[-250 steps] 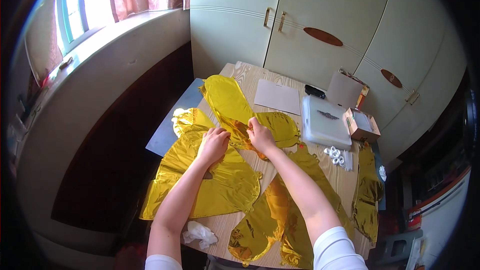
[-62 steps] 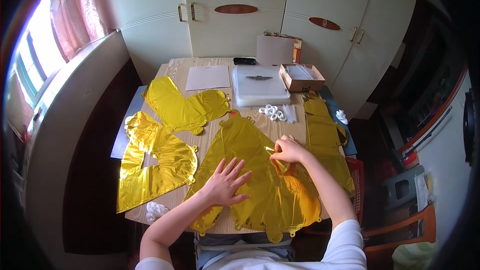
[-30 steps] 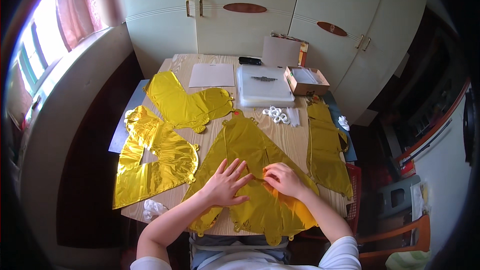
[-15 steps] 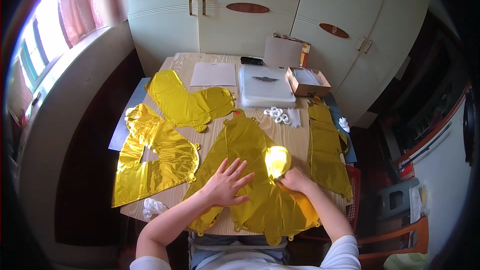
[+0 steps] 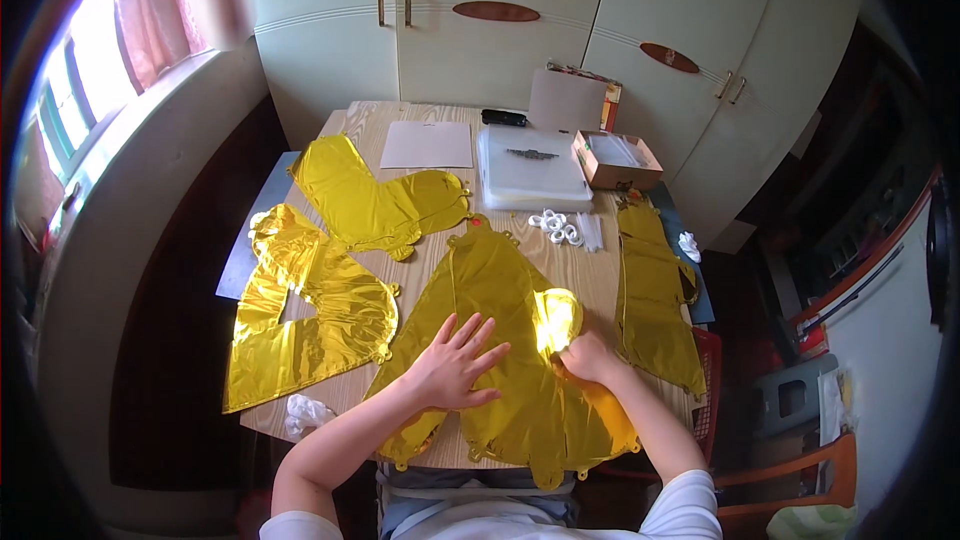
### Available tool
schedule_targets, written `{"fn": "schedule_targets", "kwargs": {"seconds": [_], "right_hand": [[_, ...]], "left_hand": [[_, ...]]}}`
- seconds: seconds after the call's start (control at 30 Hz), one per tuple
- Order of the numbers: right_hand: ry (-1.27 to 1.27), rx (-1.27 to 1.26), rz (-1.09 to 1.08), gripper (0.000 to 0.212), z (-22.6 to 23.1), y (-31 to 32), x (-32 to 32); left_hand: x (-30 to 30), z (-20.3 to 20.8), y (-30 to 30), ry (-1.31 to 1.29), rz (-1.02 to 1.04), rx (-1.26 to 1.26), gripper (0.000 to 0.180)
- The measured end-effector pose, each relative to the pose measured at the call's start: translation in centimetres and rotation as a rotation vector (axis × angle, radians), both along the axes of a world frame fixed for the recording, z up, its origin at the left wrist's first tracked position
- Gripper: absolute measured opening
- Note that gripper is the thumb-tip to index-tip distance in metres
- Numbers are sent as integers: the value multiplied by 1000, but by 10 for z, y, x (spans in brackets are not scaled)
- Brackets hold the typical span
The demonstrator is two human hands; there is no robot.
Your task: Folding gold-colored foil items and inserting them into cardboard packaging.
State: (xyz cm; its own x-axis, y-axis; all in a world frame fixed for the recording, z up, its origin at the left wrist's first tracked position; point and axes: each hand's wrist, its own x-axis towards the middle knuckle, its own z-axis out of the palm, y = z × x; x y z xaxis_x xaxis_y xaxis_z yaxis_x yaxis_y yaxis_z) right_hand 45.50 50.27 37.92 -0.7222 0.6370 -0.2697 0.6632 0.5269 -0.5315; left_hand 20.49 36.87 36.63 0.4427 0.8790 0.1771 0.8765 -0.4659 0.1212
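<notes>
The large gold foil shape (image 5: 490, 285) lies spread in the lower middle of the frame, its lobed end reaching the near edge of the wooden table (image 5: 592, 285). The person's left hand (image 5: 455, 365) rests palm down on it, fingers spread wide, gripping nothing. The right hand (image 5: 588, 355), just to the right of centre, is curled closed on the foil beside a raised, brightly lit flap (image 5: 556, 318); its fingertips are hidden, so how many layers they pinch is hard to tell.

Done well, this handling calls for the left palm to bear down evenly, so that a pull on the right does not drag the whole sheet. The right hand does best with a light hold close to the flap's base and a slow, low draw, since thin foil likely creases or tears under a sharp tug. Working clear of the gold foil piece (image 5: 655, 290) at right of the frame, and of the white rings (image 5: 555, 227) above centre, should stop the flap from catching on either.
</notes>
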Motion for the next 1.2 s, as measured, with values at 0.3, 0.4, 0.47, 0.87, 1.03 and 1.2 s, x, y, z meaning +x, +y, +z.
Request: {"fn": "schedule_targets", "kwargs": {"seconds": [0.3, 0.4, 0.47, 0.87, 1.03, 1.2], "right_hand": [[113, 520, 205, 56, -21, -2, -6], [35, 504, 228, 58, -22, -3, -9], [47, 500, 230, 59, -27, -2, -9], [64, 371, 265, 57, -26, 1, -16], [22, 447, 287, 56, -26, 0, -18], [31, 461, 280, 56, -28, -4, -19]], "left_hand": [[0, -1, 2, -2, -8, 6, 76], [-1, -1, 1, -10, -7, 10, 76], [0, 0, 1, -10, -9, 13, 76], [0, -1, 1, -20, -13, 19, 74], [-1, -4, 2, -59, 12, 19, 75], [0, -1, 0, -183, 10, 22, 78]]}}
